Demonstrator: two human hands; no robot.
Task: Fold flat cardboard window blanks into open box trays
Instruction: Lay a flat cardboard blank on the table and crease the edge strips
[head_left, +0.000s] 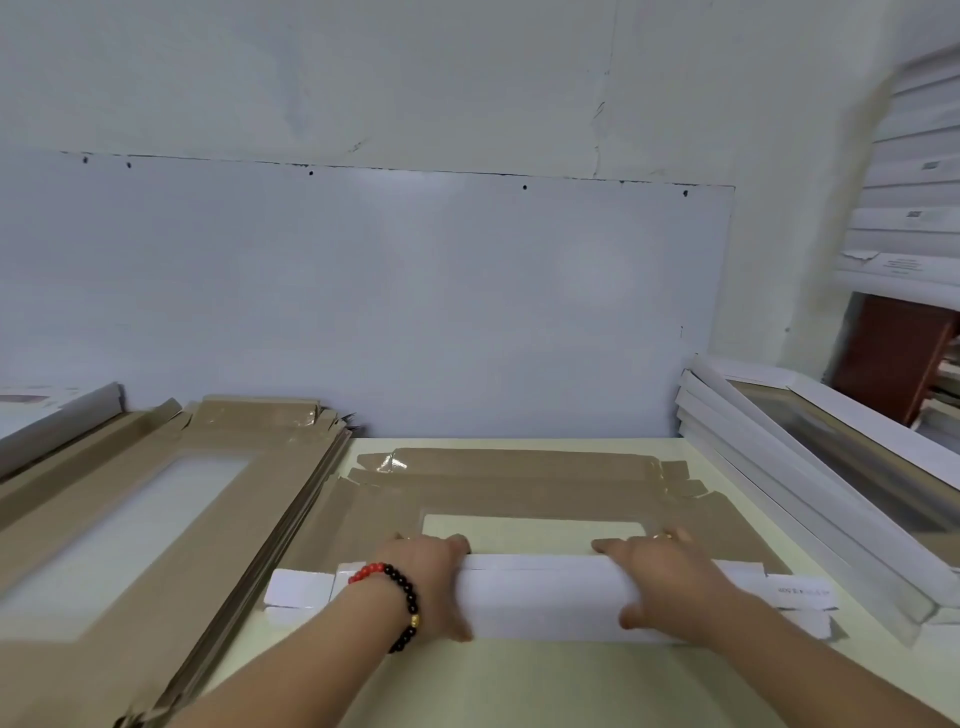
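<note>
A brown cardboard window blank (519, 493) lies flat on the pale table (545, 686), its clear window in the middle. Its near long flap (540, 597) is folded up and over, showing its white side. My left hand (431, 582), with a bead bracelet on the wrist, grips that flap left of centre, fingers over the top edge and thumb on the near face. My right hand (660, 582) grips the same flap right of centre in the same way. The far flaps lie flat toward the wall.
A stack of flat brown window blanks (156, 519) lies at the left. Folded white trays with windows (810, 493) are piled at the right, leaning along the table edge. A white wall panel (415, 301) stands directly behind the table. Shelves with white boxes (914, 208) are at the far right.
</note>
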